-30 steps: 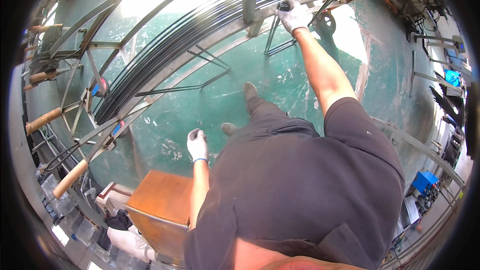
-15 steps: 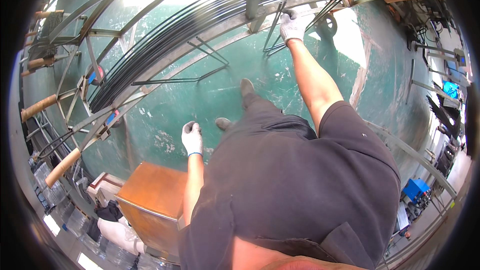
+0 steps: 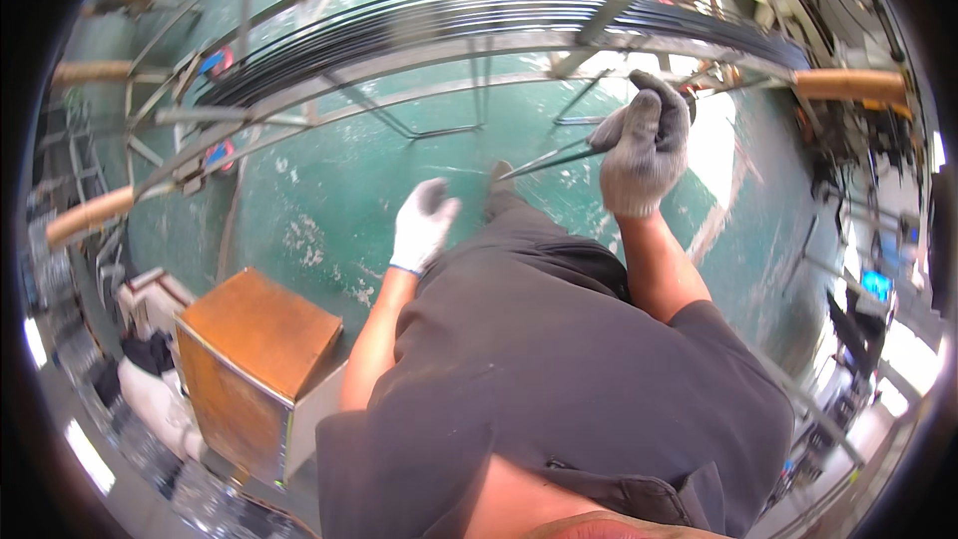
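Note:
My right hand (image 3: 647, 150), in a grey-palmed white work glove, is raised in front of the rack with its fingers curled. Thin dark metal rods (image 3: 547, 162) run out of its grip down toward the left, over my shoe; their other ends are hidden by the hand. My left hand (image 3: 424, 227), gloved too, hovers above the green floor beside my trousers. Its thumb and fingers are apart and hold nothing. A bent dark rod (image 3: 444, 131) hangs from the rack ahead of the left hand, blurred by motion.
A metal rack (image 3: 419, 58) spans the far side and carries a bundle of long black rods (image 3: 329, 48). Brown padded tubes (image 3: 848, 85) stick out from its frame. An orange-brown topped cabinet (image 3: 261, 317) stands at my left. The green floor (image 3: 299, 210) is scuffed.
My right hand has come back from the rack toward my body, drawing the rods along. My left hand has moved forward and right, its fingers spreading. The view has turned.

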